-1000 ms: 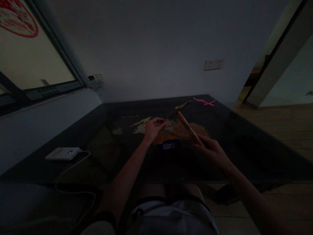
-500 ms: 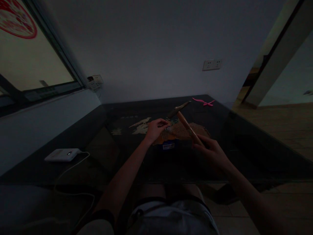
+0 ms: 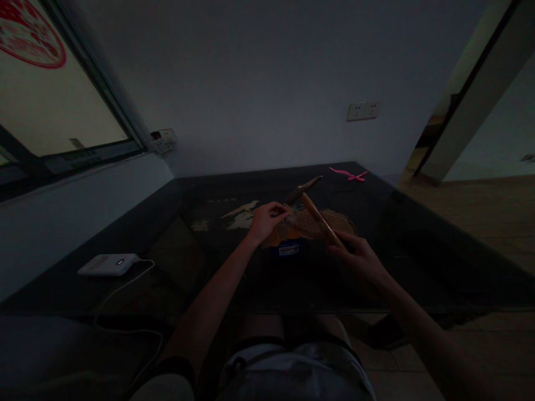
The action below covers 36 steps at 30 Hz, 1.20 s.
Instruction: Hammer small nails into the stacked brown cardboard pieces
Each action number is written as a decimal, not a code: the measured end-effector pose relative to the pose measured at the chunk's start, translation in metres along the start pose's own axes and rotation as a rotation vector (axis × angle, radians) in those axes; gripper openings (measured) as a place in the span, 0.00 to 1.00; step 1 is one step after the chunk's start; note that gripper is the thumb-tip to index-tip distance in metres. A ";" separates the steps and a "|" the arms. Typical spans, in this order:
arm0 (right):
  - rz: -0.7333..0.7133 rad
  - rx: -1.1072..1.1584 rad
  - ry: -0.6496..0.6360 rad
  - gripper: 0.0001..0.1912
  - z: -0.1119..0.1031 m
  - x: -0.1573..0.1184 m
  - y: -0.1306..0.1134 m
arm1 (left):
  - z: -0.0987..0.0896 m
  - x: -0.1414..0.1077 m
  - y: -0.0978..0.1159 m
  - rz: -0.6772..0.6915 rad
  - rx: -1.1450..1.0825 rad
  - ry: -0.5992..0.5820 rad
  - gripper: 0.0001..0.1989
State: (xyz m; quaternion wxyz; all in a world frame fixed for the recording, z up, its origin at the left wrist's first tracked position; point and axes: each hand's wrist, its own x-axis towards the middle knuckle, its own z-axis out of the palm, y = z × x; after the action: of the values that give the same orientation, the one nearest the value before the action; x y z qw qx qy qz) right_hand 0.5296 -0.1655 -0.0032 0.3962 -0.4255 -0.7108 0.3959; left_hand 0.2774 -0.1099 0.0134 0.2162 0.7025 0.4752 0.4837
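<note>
My right hand is wrapped round the lower end of a smooth brown wooden-looking rod, which slants up to the left. The rod passes over a flat brown piece with a dotted surface. My left hand has thumb and fingertips pinched together at the left part of this piece. Whatever lies between them is too small and dark to make out. Below the piece, a blue item with a pale label shows partly. Just behind it lies a dark, tapered, stick-like thing.
On the dark glossy table, a white power bank with a white cable lies at the left. A pink ribbon-like strip rests near the back right corner. The wall with sockets stands behind.
The rod's upper end has dipped slightly and shifted a little left, with my right hand still on it. The dark stick-like thing has also shifted slightly left. My left hand stays in place.
</note>
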 end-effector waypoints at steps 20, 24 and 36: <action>0.034 0.068 -0.031 0.25 -0.008 -0.009 -0.030 | 0.003 -0.003 -0.007 -0.060 -0.006 -0.005 0.04; 0.025 0.032 -0.084 0.28 -0.024 -0.011 -0.064 | 0.003 -0.003 -0.008 -0.096 0.014 0.016 0.04; -0.009 -0.192 -0.306 0.23 -0.031 0.005 -0.089 | 0.002 -0.006 -0.006 -0.134 0.071 0.012 0.03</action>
State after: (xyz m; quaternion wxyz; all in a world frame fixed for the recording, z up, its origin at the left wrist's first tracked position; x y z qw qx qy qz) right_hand 0.5304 -0.1832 0.0898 0.2429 -0.3929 -0.7993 0.3843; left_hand 0.2766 -0.1117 0.0053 0.2202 0.6733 0.5394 0.4552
